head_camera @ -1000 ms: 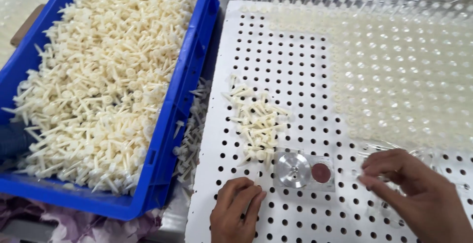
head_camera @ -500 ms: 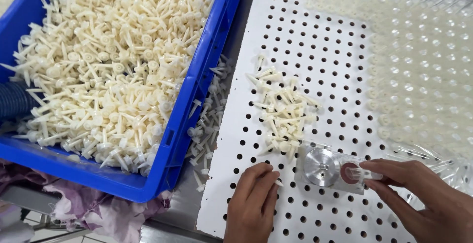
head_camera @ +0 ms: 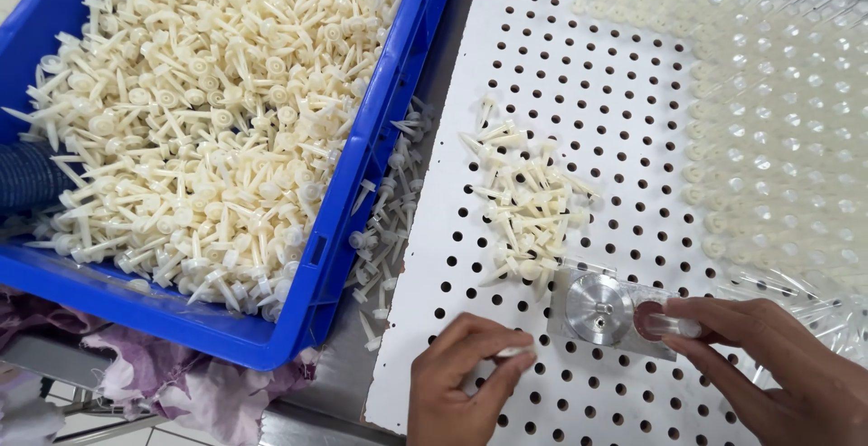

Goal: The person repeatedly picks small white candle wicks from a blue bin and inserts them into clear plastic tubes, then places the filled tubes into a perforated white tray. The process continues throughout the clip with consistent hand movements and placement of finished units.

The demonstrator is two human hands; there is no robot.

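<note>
My left hand (head_camera: 461, 378) rests at the near edge of a white perforated board (head_camera: 579, 93), pinching one small cream plastic peg (head_camera: 514, 352) between thumb and fingers. My right hand (head_camera: 778, 365) holds a clear tube (head_camera: 674, 326) against a small clear block with a round metal disc (head_camera: 599, 308) and a dark reddish hole (head_camera: 647, 318). A loose heap of cream pegs (head_camera: 524, 202) lies on the board just beyond the block.
A blue crate (head_camera: 362, 184) full of cream pegs stands to the left. Spilled pegs (head_camera: 384, 229) lie between crate and board. Rows of clear tubes (head_camera: 778, 129) stand in the board's far right part. Purple cloth (head_camera: 199, 392) lies under the crate's corner.
The view has shifted closer. My left hand has lifted off the board with a peg pinched in it. My right hand stays on the clear tube at the block.
</note>
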